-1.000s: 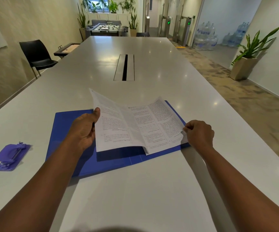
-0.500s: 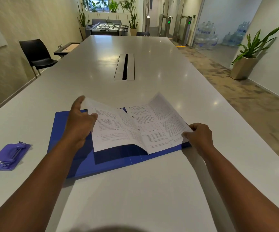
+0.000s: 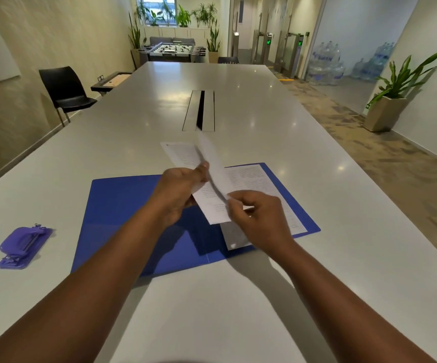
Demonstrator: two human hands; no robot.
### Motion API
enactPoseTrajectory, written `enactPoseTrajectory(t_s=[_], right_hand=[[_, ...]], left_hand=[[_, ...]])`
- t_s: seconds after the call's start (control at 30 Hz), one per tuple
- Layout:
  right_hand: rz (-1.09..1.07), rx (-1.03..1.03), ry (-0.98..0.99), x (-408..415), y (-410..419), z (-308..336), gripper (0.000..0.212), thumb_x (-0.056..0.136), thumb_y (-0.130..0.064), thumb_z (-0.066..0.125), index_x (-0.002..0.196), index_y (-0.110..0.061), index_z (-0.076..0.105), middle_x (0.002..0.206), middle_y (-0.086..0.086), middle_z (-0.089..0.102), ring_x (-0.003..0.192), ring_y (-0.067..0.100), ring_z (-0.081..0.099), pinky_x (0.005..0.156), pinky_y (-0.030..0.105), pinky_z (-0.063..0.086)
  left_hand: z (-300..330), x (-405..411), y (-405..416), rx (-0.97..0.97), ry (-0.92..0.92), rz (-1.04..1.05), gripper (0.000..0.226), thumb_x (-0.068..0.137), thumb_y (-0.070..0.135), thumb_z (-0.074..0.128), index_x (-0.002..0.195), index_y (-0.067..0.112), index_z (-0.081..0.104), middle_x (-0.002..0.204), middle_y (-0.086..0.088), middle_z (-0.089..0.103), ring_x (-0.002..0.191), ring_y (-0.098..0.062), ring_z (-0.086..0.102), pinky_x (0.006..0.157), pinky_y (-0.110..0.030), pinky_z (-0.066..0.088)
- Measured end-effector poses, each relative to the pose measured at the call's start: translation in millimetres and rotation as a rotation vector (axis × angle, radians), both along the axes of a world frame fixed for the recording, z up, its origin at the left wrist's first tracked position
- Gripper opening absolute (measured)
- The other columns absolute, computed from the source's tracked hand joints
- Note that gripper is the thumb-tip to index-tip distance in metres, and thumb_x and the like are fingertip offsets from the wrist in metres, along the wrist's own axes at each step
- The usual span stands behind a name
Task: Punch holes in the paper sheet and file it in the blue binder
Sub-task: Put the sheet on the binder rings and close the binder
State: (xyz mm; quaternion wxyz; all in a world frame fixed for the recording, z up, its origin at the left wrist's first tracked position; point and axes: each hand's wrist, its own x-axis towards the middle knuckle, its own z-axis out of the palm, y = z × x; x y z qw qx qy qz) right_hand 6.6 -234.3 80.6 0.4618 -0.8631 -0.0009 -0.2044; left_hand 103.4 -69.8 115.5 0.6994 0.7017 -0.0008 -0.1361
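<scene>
Blue binder (image 3: 133, 205) lies open and flat on the white counter (image 3: 238, 310), toward the near edge, roughly centred between the side edges. Printed pages (image 3: 254, 179) rest on its right half; a clear pocket or sleeve shows at the binder's near right part, partly under the right wrist.

Paper sheet (image 3: 207, 184) is lifted off the binder, held up between both hands above the binder's middle. It is folded or curled lengthwise, blurred, its far end reaching past the binder's far edge over bare counter. Printed text visible on it, too small to read.

Left hand (image 3: 178, 189) grips the sheet's left side, fingers curled round the paper edge, thumb on top. Right hand (image 3: 256, 213) pinches the sheet's near end, fingers (image 3: 234, 205) curled and clamped on the paper. Both forearms reach in from the near edge.

Purple hole punch (image 3: 24, 246) sits on the counter near the left edge, well apart from the binder, nothing touching it.

Cable slot (image 3: 200, 110) runs down the counter's middle, beyond the sheet. Black chair (image 3: 65, 90) stands off the counter's left side by the wall. Potted plant (image 3: 393, 100) on the floor off the right side. Foosball table (image 3: 174, 49) beyond the far edge.
</scene>
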Motion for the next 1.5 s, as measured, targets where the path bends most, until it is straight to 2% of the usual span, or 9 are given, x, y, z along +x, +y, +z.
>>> enactPoseTrajectory(t_s=[0.2,0.37,0.57,0.87,0.97,1.1,1.2,1.37,1.5], right_hand=[[0.180,0.018,0.048,-1.0,7.6,-15.2,0.036,0.089,-0.052,0.065,0.114,-0.027,0.075,0.137,-0.013,0.064,0.124,-0.001,0.056,0.106,0.030,0.048],[0.206,0.091,0.299,9.1,5.4,-10.8,0.076,0.091,-0.069,0.056,0.157,-0.038,0.035,0.168,-0.015,0.023,0.154,0.005,0.021,0.124,0.034,0.022],[0.194,0.102,0.291,13.4,5.5,-12.4,0.073,0.098,-0.052,0.059,0.161,-0.033,0.027,0.164,-0.015,0.032,0.145,0.000,0.034,0.118,0.028,0.033],[0.159,0.162,0.313,10.8,2.9,-2.3,0.064,0.098,-0.054,0.055,0.156,-0.039,0.034,0.162,-0.013,0.038,0.147,0.012,0.038,0.121,0.043,0.036],[0.096,0.193,0.316,10.6,-2.5,4.9,0.044,0.105,-0.033,0.050,0.148,-0.031,0.048,0.144,-0.011,0.057,0.124,0.012,0.060,0.099,0.035,0.055],[-0.046,0.163,0.309,10.4,-24.8,21.0,0.026,0.104,-0.011,0.044,0.106,-0.028,0.064,0.096,-0.017,0.063,0.090,0.006,0.061,0.068,0.022,0.049],[-0.144,0.129,0.328,15.1,-45.6,18.5,0.033,0.096,-0.003,0.043,0.097,-0.023,0.070,0.095,0.000,0.069,0.089,0.026,0.064,0.069,0.036,0.051],[-0.210,0.160,0.342,10.6,-61.5,22.5,0.035,0.101,-0.008,0.042,0.107,-0.027,0.070,0.105,-0.006,0.070,0.096,0.018,0.065,0.084,0.051,0.056],[-0.200,0.202,0.338,9.7,-61.1,24.8,0.030,0.104,-0.011,0.045,0.107,-0.032,0.067,0.108,-0.007,0.069,0.097,0.017,0.063,0.089,0.051,0.055]], left_hand=[[-8.2,-6.9,-6.7,-0.041,0.051,0.066,0.011,0.093,0.005,0.068,0.099,-0.005,0.069,0.093,-0.017,0.077,0.085,-0.029,0.074,0.083,-0.047,0.062],[-17.9,-9.1,-7.0,-0.228,0.185,0.030,0.025,0.094,0.001,0.066,0.117,-0.009,0.066,0.110,-0.023,0.075,0.104,-0.037,0.073,0.087,-0.049,0.062],[-27.0,-10.8,-11.7,-0.381,0.238,-0.015,0.031,0.092,0.004,0.069,0.120,-0.007,0.067,0.115,-0.024,0.073,0.107,-0.035,0.072,0.090,-0.048,0.061],[-31.3,-7.1,-13.5,-0.389,0.271,-0.015,0.033,0.089,-0.001,0.071,0.120,-0.008,0.067,0.115,-0.025,0.073,0.108,-0.040,0.071,0.094,-0.055,0.058],[-28.7,-6.5,-12.7,-0.302,0.252,0.053,0.031,0.088,-0.001,0.073,0.118,-0.009,0.066,0.113,-0.024,0.074,0.107,-0.038,0.072,0.087,-0.051,0.061],[-27.7,-6.0,-0.6,-0.243,0.195,0.135,0.014,0.090,0.005,0.074,0.103,-0.001,0.072,0.104,-0.016,0.077,0.100,-0.031,0.074,0.080,-0.041,0.063],[-27.5,-3.6,12.9,-0.194,0.119,0.177,0.004,0.094,0.011,0.072,0.096,0.007,0.072,0.102,-0.009,0.077,0.094,-0.024,0.074,0.074,-0.036,0.062],[-24.8,4.9,30.5,-0.110,0.007,0.237,0.014,0.100,0.020,0.065,0.091,0.011,0.069,0.105,-0.008,0.075,0.101,-0.025,0.070,0.091,-0.037,0.058],[-20.9,4.8,38.4,0.136,-0.134,0.256,0.033,0.103,0.039,0.055,0.081,0.016,0.063,0.088,-0.007,0.067,0.081,-0.023,0.062,0.070,-0.034,0.050]])
